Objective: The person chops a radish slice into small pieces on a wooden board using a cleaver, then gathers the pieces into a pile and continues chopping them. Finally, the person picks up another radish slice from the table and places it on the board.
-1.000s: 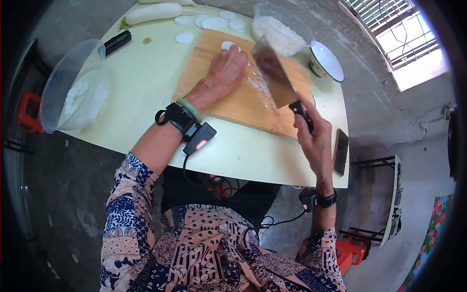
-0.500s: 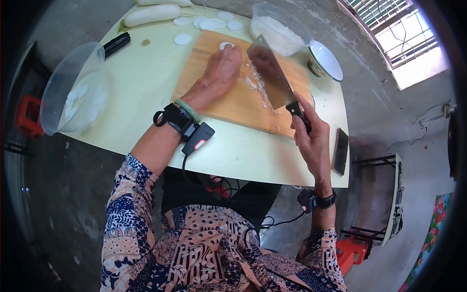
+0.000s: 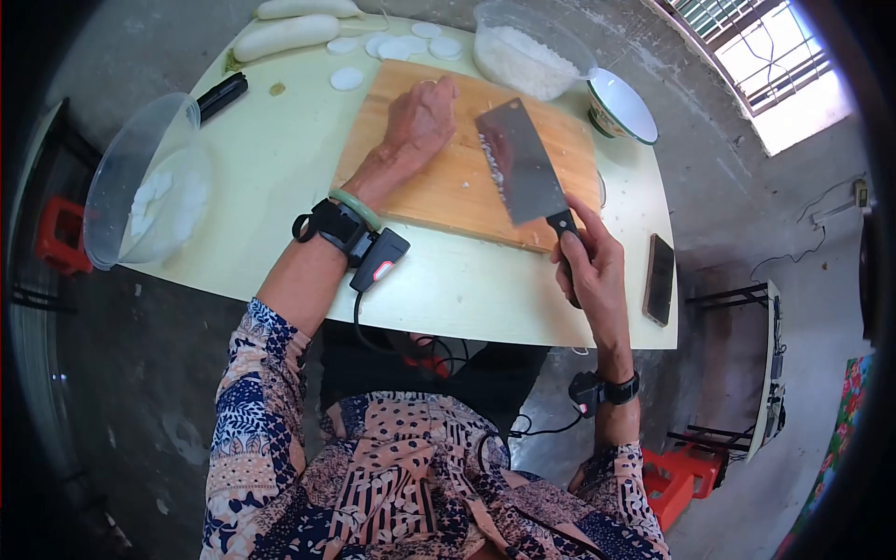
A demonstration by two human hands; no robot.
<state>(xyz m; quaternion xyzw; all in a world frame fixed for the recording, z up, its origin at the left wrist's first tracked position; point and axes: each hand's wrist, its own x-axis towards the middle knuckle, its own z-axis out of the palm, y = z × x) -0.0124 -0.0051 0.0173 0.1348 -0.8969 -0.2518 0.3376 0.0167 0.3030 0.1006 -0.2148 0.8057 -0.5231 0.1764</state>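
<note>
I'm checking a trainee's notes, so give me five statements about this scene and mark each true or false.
1. The right hand grips the cleaver by its handle. True.
2. The left hand is inside the enamel bowl. False: it is over the cutting board.
3. White bits show along the blade's edge. True.
4. The phone lies on the cutting board. False: it lies on the table.
5. Two long white radishes lie on the table. True.

The window (image 3: 773, 67) glares white; fisheye distortion bends the darkened edges.
</note>
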